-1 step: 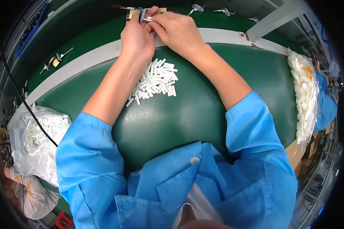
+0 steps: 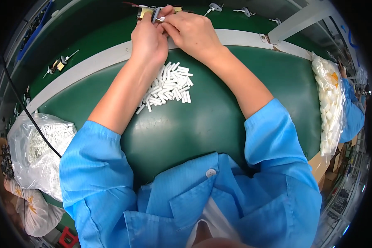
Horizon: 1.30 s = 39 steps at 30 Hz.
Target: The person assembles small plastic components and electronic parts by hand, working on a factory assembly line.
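Your left hand (image 2: 149, 43) grips the grey-rimmed part (image 2: 155, 15); at its right, your right hand (image 2: 195, 34) seems to pinch the white piece (image 2: 162, 19). Steadying the left should help alignment.

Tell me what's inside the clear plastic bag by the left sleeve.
The clear plastic bag holds many small white pieces. The left sleeve covers its lower right side, so the contents there, and beneath the top pieces, can't be seen.

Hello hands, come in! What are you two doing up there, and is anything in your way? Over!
Left hand: holding part with dark disc. Right hand: pinching small white piece beside disc. Loose white tubes: piled below, not between hands.
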### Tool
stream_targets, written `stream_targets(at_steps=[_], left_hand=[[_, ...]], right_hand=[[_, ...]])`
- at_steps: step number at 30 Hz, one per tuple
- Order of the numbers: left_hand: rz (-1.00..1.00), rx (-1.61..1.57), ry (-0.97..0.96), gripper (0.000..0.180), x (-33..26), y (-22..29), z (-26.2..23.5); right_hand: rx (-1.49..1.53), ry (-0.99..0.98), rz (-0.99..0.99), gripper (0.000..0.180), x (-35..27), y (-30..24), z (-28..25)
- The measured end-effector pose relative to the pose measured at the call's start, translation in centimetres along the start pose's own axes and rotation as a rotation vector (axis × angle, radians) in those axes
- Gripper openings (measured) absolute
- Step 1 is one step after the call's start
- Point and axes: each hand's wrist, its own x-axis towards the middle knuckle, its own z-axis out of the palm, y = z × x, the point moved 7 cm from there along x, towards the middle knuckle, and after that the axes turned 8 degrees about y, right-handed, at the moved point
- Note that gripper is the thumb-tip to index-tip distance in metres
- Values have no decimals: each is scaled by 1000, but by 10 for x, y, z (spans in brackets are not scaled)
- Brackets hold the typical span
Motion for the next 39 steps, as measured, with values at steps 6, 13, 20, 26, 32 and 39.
stream_targets(at_steps=[6,13,20,26,32,39], left_hand=[[183,929,-131,33,55,53,-6],[716,1921,-340,26,61,68,-13],[810,2053,343,34,38,154,-59],[285,2449,446,49,41,207,-154],[866,2727,-115,19,44,128,-81],[1022,2614,-245,37,57,76,-40]], right_hand=[[225,-141,399,21,3,4,8],[322,-429,-123,16,-11,-75,23],[81,-537,-294,13,-24,-66,18],[10,-543,-293,7,-18,-72,23],[-47,-578,-290,7,-20,-71,19],[-43,-492,-210,6,-18,-61,17]])
